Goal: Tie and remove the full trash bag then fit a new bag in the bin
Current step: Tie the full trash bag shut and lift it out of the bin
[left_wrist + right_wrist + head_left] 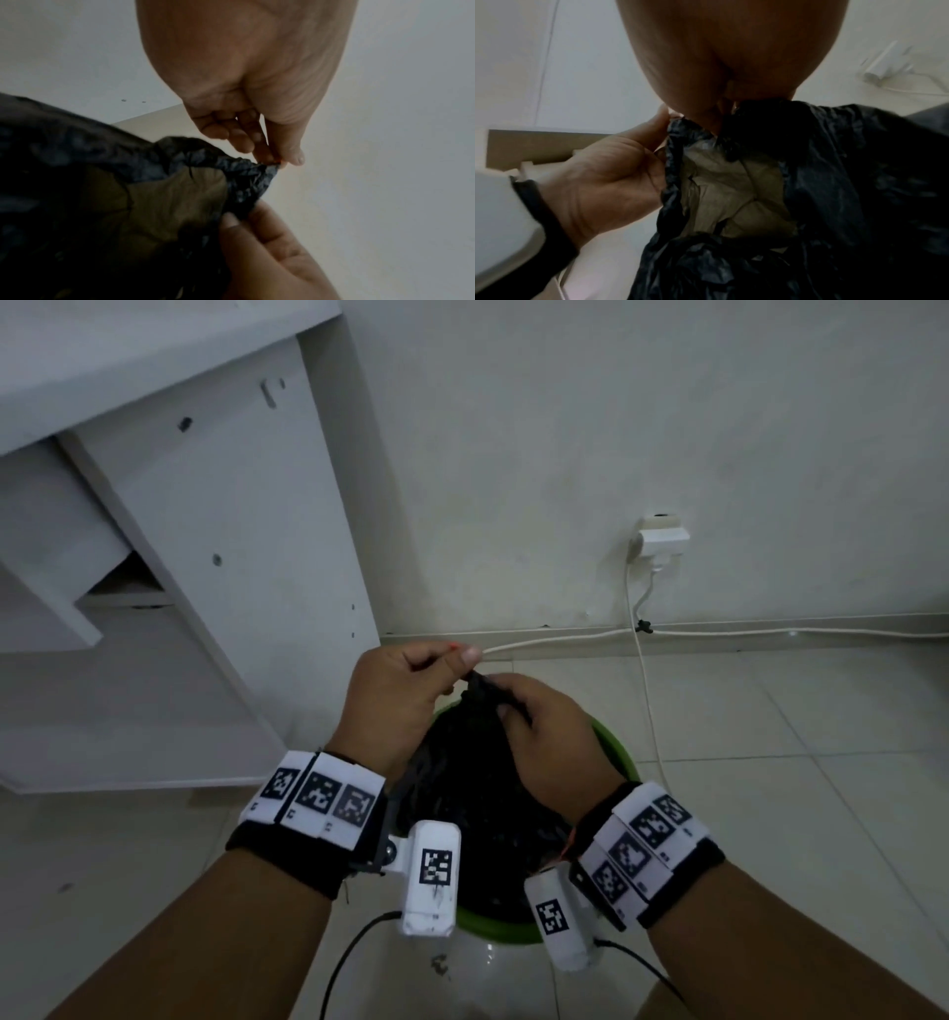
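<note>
A black trash bag (464,778) sits in a bin with a green rim (613,747) on the floor in front of me. Its top is gathered into a bunched neck (475,686). My left hand (411,680) pinches the bag's edge (267,168) between thumb and fingertips. My right hand (549,737) grips the gathered plastic (734,121) just to the right of it. In both wrist views a gap in the black plastic shows pale crumpled paper (734,194) inside the bag (77,182). The two hands almost touch above the bin.
A white cabinet (205,557) stands to the left against the wall. A wall socket with a plug (660,539) and white cables (647,711) lie to the right, running along the skirting and over the tiled floor (796,788).
</note>
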{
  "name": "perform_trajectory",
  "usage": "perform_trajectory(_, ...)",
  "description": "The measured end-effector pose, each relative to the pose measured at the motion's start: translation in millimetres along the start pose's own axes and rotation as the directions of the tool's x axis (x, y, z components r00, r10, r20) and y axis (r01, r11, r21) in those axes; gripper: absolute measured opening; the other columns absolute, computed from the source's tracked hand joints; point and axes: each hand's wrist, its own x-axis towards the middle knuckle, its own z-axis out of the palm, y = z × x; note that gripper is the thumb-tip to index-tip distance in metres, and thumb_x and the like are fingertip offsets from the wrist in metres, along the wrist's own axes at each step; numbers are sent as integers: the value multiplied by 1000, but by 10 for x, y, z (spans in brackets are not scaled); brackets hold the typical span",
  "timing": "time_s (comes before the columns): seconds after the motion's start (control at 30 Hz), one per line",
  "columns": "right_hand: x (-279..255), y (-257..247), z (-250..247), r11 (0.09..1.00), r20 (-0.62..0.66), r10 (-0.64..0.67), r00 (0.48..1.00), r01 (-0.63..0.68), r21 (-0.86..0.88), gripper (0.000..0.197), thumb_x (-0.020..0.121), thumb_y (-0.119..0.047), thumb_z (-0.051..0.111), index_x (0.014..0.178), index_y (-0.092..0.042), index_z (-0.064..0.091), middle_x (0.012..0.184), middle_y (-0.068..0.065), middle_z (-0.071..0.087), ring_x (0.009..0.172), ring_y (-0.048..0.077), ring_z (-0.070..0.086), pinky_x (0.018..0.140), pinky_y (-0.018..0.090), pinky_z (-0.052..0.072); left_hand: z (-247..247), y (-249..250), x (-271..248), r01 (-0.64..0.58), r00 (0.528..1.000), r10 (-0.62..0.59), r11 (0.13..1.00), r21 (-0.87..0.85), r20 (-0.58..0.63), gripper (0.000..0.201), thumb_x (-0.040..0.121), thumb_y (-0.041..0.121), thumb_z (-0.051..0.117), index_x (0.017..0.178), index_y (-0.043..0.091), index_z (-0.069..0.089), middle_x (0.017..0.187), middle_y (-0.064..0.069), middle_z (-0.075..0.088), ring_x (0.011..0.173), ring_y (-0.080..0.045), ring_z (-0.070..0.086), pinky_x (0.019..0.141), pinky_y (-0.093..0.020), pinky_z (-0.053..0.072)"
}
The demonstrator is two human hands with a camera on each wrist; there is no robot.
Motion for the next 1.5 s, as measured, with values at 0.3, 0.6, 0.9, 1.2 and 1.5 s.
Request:
perform_trajectory(0.3,85,-284,96,976,-94,101,990,-80,204,30,91,-44,62,75,-19,70,67,0,66,66,9,62,64,32,49,-15,166,-32,-35,997,25,989,-142,-71,13,88,26,73,78,19,78,77,-3,73,76,-15,63,73,-26,53)
perform_trajectory(0.6,82,-87,99,997,46,4,999,0,-71,14,94,-17,60,98,-9,70,99,6,68,95,20,61,89,32,47,-97,201,7,-39,997,0,879,-476,-81,24,104,17,50,82,9,56,79,-6,64,77,-24,72,81,-41,61)
perform_trajectory(0.9,30,-202,21,997,220,-73,973,70,21,23,86,-25,52,100,-24,70,90,-7,72,83,6,65,77,20,51,-163,-60,20,-387,921,371,831,399,122,25,104,27,48,79,27,48,70,11,46,62,-5,43,60,-20,36)
perform_trajectory(1.2,-57,179,12,830,388,-97,917,289,-477,33,101,-43,37,89,-28,64,86,-5,68,79,17,58,87,39,29,-402,-610,-154,-656,753,283,256,710,593,45,99,44,29,79,22,62,70,3,60,68,-21,54,54,-29,34)
perform_trajectory(1.5,-223,590,21,667,365,-129,922,353,-656,37,96,-48,33,92,-29,64,95,-5,53,102,21,46,91,41,26,-730,-1039,-235,-712,692,314,148,687,650,22,89,14,61,68,14,55,61,-5,52,58,-25,50,52,-30,35)
